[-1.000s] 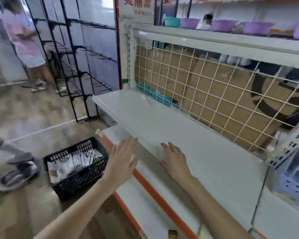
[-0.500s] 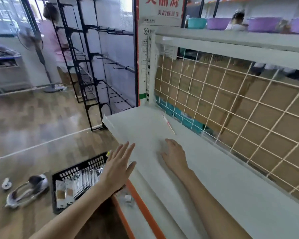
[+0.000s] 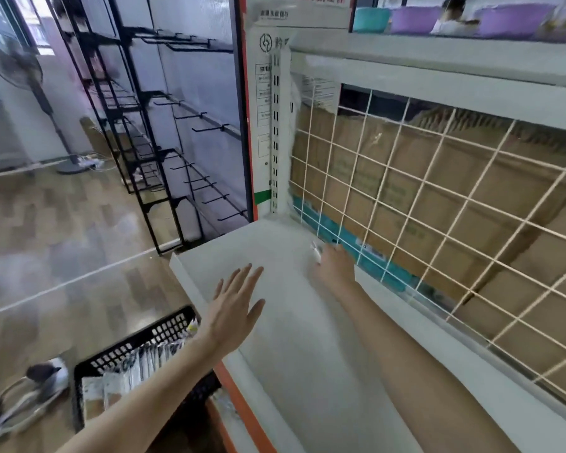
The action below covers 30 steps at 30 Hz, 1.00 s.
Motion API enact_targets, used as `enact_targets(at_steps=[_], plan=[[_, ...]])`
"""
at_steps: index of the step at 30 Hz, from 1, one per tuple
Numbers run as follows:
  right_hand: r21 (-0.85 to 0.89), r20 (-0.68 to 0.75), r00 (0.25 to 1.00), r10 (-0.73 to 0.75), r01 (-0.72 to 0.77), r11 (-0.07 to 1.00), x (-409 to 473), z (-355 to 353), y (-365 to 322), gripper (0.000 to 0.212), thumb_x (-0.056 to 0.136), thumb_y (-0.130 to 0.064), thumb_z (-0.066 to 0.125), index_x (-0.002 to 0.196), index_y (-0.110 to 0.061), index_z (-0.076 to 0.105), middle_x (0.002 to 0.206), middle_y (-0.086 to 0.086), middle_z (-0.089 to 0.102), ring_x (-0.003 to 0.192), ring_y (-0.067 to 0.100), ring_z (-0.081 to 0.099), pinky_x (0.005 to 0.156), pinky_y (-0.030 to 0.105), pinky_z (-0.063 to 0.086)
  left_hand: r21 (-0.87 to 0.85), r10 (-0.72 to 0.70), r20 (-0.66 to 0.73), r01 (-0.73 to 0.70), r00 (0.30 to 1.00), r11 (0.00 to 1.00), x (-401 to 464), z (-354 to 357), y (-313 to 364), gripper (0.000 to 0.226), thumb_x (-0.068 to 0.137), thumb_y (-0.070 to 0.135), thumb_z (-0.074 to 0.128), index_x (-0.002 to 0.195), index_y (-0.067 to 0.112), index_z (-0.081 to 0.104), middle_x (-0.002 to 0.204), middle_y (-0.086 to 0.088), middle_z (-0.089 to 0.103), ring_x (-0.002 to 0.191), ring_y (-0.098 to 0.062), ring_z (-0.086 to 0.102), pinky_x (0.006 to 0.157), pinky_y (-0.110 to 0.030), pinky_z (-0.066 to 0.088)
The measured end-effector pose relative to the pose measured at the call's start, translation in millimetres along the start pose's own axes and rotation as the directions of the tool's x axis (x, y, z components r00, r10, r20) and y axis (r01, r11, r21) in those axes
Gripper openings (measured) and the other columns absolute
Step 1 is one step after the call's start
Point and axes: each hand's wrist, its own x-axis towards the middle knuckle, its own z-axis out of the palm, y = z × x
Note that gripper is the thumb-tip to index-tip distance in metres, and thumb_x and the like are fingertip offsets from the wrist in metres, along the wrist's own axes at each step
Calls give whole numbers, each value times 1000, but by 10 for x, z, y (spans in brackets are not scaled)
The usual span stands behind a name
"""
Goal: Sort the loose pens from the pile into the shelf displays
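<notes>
A thin white pen (image 3: 315,251) lies on the white shelf (image 3: 275,243) close to the wire grid back. My right hand (image 3: 335,264) has reached it, and its fingers curl over the pen's near end; motion blur hides the exact grip. My left hand (image 3: 234,308) hovers flat with spread fingers over the shelf's front left corner and holds nothing. On the floor to the left stands a black plastic basket (image 3: 134,343) filled with several packaged items.
A white wire grid (image 3: 438,204) backs the shelf, with cardboard boxes (image 3: 490,197) behind it. Another shelf (image 3: 438,57) runs overhead. A black hook rack (image 3: 151,148) and a standing fan (image 3: 17,67) stand to the left on the wooden floor.
My right hand slid forward along the shelf to the pen near the grid. My left hand moved up over the shelf's front corner. The view turned left and closer.
</notes>
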Motion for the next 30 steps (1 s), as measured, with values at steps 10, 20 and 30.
enact_targets(at_steps=[10, 20, 30], plan=[[167, 88, 979, 186, -199, 966, 391, 130, -7, 28, 88, -20, 63, 114, -10, 64, 111, 12, 65, 97, 26, 61, 83, 32, 48, -104, 150, 123, -138, 981, 985, 690, 237, -285, 54, 99, 37, 35, 148, 26, 14, 156, 5, 15, 143, -12, 15, 115, -29, 6], [852, 53, 957, 287, -193, 487, 190, -206, -100, 8, 91, -7, 57, 96, -3, 62, 77, 9, 60, 68, 22, 59, 68, 35, 55, -663, 277, 235, -55, 932, 747, 1102, 87, -193, 43, 96, 24, 49, 134, 35, 33, 130, 1, 53, 110, -13, 56, 90, -20, 41], [974, -85, 927, 365, 1, 225, -648, -517, -149, 20, 94, 3, 47, 111, 1, 57, 89, 18, 68, 80, 26, 69, 71, 31, 56, -887, 570, 346, 61, 745, 458, 945, 98, 227, 23, 94, 7, 50, 104, 28, 57, 79, 6, 72, 66, -16, 68, 69, -30, 54]])
